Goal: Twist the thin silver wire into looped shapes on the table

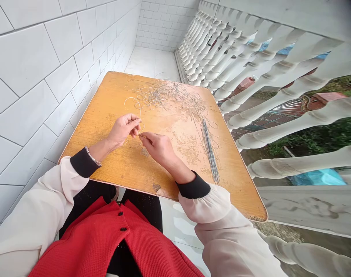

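Both hands meet over the near-middle of the wooden surface [112, 169], fingertips almost touching. The left hand [125, 129] has its fingers curled in and pinched shut on a thin pale wire [139, 111]. The right hand [158, 148] is likewise closed, with thumb and forefinger nipping the same wire just beside the left fingertips. From the pinch the wire runs up and away from the person, then bends over to the left in an open hook, so its long axis points toward the far edge of the surface. Its lower end is too fine to follow. Farther back lies a loose tangle of wire [169, 96], well apart from the hands. To the right, a bundle of straight wires [210, 150] lies lengthwise, near end toward the person. A white balustrade [250, 73] runs along the right and a tiled wall [48, 77] along the left.
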`<state>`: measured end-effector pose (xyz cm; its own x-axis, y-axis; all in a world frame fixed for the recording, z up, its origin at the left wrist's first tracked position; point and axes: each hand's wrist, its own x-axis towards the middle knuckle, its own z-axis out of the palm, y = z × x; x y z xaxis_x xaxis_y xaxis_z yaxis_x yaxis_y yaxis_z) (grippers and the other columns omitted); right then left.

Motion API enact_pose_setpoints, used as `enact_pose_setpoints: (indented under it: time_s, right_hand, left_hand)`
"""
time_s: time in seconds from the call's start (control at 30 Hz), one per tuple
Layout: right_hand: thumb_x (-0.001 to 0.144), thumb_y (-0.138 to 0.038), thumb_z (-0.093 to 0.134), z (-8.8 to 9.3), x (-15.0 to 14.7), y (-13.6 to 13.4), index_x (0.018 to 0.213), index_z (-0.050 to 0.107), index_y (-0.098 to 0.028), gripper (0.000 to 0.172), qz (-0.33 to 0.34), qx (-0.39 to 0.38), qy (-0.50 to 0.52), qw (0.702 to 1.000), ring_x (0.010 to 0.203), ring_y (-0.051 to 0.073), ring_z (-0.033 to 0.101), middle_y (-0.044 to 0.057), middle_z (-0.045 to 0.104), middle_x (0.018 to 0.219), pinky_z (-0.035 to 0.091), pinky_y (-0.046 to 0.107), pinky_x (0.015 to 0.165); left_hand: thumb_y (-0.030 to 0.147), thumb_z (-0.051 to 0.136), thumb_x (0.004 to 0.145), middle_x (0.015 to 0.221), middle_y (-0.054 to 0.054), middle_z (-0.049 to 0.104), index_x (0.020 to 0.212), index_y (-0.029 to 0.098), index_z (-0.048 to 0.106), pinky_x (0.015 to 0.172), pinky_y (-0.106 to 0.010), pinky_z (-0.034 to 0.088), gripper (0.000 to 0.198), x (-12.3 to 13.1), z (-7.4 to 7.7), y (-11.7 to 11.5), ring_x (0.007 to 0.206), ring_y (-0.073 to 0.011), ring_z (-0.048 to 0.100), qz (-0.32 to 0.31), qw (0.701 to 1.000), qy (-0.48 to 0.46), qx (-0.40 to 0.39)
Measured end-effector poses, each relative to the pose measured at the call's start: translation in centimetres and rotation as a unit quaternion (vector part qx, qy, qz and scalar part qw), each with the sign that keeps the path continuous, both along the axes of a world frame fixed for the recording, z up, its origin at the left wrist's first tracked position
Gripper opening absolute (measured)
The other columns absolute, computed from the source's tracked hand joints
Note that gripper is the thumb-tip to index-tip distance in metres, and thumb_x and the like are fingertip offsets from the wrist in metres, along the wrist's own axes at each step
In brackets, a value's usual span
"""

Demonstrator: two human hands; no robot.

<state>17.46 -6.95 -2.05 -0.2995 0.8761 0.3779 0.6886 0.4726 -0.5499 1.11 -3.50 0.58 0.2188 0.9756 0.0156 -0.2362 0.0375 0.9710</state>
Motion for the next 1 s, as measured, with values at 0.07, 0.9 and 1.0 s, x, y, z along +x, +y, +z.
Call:
enact_pose_setpoints:
  time_s: [0.07, 0.9, 1.0]
  right_hand:
    - [0.096, -0.034, 0.048, -0.2, -0.1, -0.1, 0.093, 0.072, -0.020, 0.028, -0.007, 0.004, -0.016, 1.000, 0.059, 0.016, 0.059, 0.004, 0.068, 0.067, 0.038, 0.027, 0.061]
    - [0.085, -0.055, 0.065, -0.5, -2.3, -0.5, 0.087, 0.056, -0.021, 0.035, 0.012, -0.311, 0.416, 0.855, 0.061, 0.013, 0.069, 0.003, 0.074, 0.077, 0.057, 0.025, 0.059]
    - [0.079, -0.051, 0.073, 0.1, -1.8, -0.4, 0.090, 0.062, -0.020, 0.035, 0.017, -0.319, 0.384, 0.866, 0.056, 0.010, 0.066, 0.004, 0.075, 0.086, 0.056, 0.025, 0.056]
  left_hand:
    - [0.011, 0.060, 0.094, 0.060, 0.006, 0.060, 0.075, 0.015, 0.056, 0.044, -0.017, 0.038, 0.020, 0.0, -0.1, 0.0, 0.043, -0.0027, 0.051, -0.008, 1.000, -0.003, 0.005]
    - [0.022, 0.068, 0.093, 0.063, 0.006, 0.061, 0.078, 0.015, 0.057, 0.049, -0.017, 0.040, 0.020, 0.4, -0.5, 0.4, 0.046, -0.0024, 0.051, -0.029, 0.998, -0.046, 0.031]
    - [0.019, 0.066, 0.093, 0.063, 0.005, 0.062, 0.080, 0.014, 0.059, 0.047, -0.017, 0.038, 0.016, 0.1, -0.7, 0.8, 0.044, -0.0024, 0.050, -0.042, 0.998, -0.041, 0.024]
